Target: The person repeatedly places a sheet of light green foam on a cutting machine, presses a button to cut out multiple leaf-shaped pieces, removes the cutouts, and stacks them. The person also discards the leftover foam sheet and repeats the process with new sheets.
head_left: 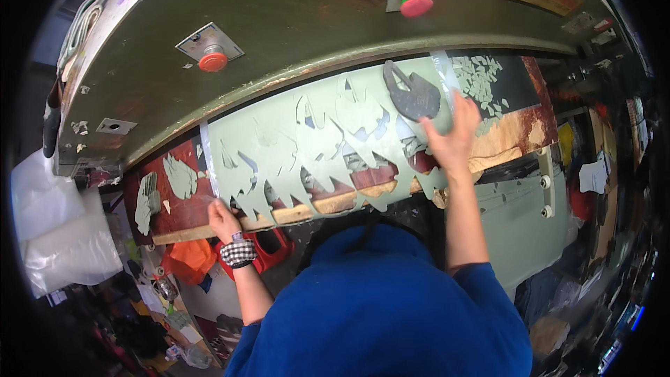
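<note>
A pale green sheet (276, 146) with many cut-out openings lies across the bench, its front edge ragged and hanging over a wooden edge. My left hand (223, 222) is closed on the sheet's front left corner, beside a clear strip along that edge. Near the sheet's right edge, my right hand (455, 132) has its thumb and fingers apart. Its thumb is at the lower rim of a dark grey cutting die (417, 101), which lies on the sheet; whether they touch, I cannot tell. The die has a rounded body and a narrow looped end.
A green machine beam (300, 21) with two red push buttons (213, 61) spans the far side. Small green scraps (478, 80) lie at right, and stacked cut pieces (180, 176) at left. A red stool (273, 248) stands below; plastic sheets (66, 237) hang at far left.
</note>
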`<state>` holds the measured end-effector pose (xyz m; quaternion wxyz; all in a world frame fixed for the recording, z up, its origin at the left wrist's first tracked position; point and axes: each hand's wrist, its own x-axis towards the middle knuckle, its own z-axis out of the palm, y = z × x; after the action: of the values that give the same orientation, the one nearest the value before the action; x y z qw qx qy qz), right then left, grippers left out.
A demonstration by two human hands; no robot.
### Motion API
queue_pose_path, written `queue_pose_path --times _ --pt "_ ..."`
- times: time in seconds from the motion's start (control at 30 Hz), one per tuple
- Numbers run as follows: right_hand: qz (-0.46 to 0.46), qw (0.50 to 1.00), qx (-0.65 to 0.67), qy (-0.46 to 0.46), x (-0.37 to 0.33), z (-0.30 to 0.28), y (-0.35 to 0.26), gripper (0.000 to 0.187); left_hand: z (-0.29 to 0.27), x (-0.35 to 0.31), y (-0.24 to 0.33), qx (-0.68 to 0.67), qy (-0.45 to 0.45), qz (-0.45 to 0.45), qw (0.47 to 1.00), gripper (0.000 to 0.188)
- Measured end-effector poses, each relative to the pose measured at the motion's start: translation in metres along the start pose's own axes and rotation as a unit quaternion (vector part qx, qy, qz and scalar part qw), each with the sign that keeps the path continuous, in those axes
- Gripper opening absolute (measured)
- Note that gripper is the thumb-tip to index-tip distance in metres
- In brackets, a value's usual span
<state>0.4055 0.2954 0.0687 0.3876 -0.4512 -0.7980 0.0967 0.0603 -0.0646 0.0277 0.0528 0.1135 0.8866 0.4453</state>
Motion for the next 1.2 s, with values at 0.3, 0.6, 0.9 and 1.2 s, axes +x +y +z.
queue_pose_path --times 0.3,0.6,0.9,1.2 --pt "0.178 0.94 0.253 -0.143 -0.003 -0.021 -0.013 0.081 0.035 -0.02 0.084 0.049 0.03 0.146 0.988 0.026" --pt "0.388 0.738 0.548 0.065 -0.019 -0.066 -0.004 0.065 0.178 -0.137 0.238 -0.125 -0.491 0.214 0.835 0.02" --pt "0.336 0.709 0.618 -0.049 -0.075 -0.09 -0.042 0.087 0.18 -0.18 0.243 -0.234 -0.495 0.228 0.805 0.02" --pt "0.377 0.845 0.337 0.176 -0.067 -0.106 0.05 0.068 0.158 -0.108 0.203 0.074 -0.323 0.275 0.903 0.036"
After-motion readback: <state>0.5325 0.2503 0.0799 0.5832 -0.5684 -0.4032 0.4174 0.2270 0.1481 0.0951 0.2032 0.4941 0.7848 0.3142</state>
